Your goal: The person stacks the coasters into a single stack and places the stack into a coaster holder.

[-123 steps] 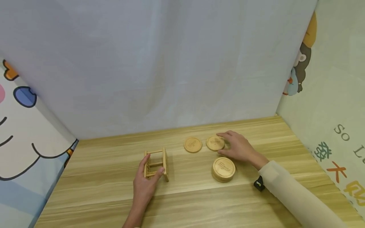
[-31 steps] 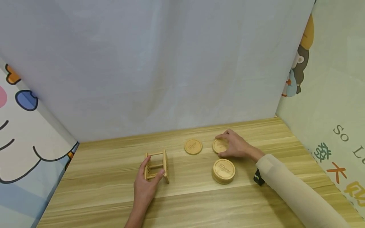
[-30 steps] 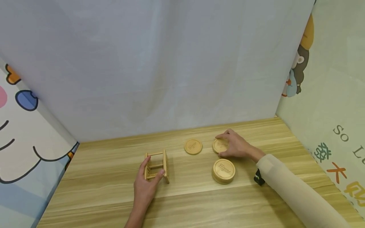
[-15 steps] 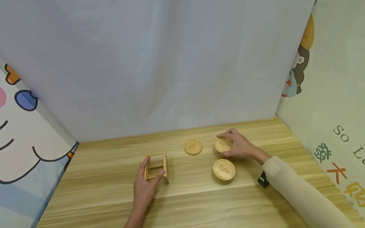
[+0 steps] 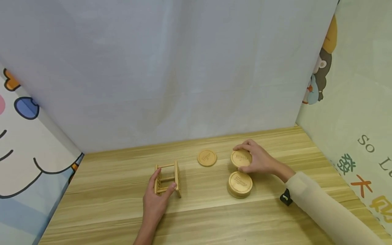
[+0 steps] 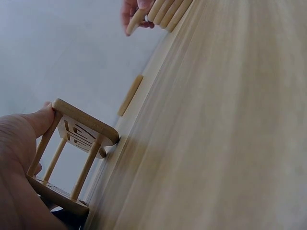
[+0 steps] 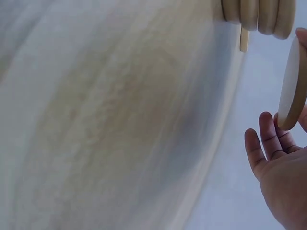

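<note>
My left hand (image 5: 155, 200) grips a small wooden coaster holder (image 5: 167, 178) that stands on the table, thumb on one side and fingers on the other. Its slotted end panel and round bars show in the left wrist view. A round wooden coaster (image 5: 241, 159) is pinched at its edge by my right hand (image 5: 260, 159). In the right wrist view this coaster (image 7: 292, 91) is off the tabletop, its underside tilted into sight. Just in front of it is a stack of several like coasters (image 5: 240, 183). One more coaster (image 5: 207, 158) lies flat between holder and stack.
The wood-grain table (image 5: 202, 221) runs back to a pale cloth backdrop (image 5: 183, 85). Printed panels flank it on the left and right. A small black object (image 5: 286, 197) shows beside the right sleeve (image 5: 318, 200).
My right hand has lifted the coaster from the tabletop and brought it slightly right and nearer the stack. The left hand and the holder stay in place.
</note>
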Available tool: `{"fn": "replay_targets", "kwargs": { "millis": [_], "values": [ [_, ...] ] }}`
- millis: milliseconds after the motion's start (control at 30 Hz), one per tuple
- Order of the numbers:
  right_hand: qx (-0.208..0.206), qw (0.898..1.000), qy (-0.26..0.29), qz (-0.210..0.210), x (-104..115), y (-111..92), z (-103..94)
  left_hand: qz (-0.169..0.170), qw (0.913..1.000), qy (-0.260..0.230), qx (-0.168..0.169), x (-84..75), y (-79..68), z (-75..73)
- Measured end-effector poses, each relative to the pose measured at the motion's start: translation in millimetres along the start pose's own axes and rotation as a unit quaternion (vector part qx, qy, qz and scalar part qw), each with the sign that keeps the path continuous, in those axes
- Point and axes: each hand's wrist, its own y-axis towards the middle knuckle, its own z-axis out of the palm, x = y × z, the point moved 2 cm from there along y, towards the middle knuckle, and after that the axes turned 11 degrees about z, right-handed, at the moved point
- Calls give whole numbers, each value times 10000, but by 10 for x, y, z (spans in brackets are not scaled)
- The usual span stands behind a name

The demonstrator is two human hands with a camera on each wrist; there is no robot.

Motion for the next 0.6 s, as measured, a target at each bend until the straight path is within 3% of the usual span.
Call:
{"fn": "replay_targets", "kwargs": {
  "millis": [167, 267, 467, 567, 600],
  "values": [
    [14, 9999, 73, -90, 9, -41, 20, -144, 9998, -3, 143, 64, 3, -3],
    [32, 9999, 98, -131, 30, -68, 26, -110, 9999, 41, 120, 9, -7, -9],
    [143, 9995, 174, -216, 68, -123, 49, -144, 9999, 7, 95, -320, -43, -61],
    [205, 9993, 197, -248, 68, -152, 63, -312, 9992, -93, 213, -330, -42, -71],
    [226, 9992, 198, -261, 70, -163, 67, -344, 9991, -85, 230, -265, -32, -60]
  ]
}}
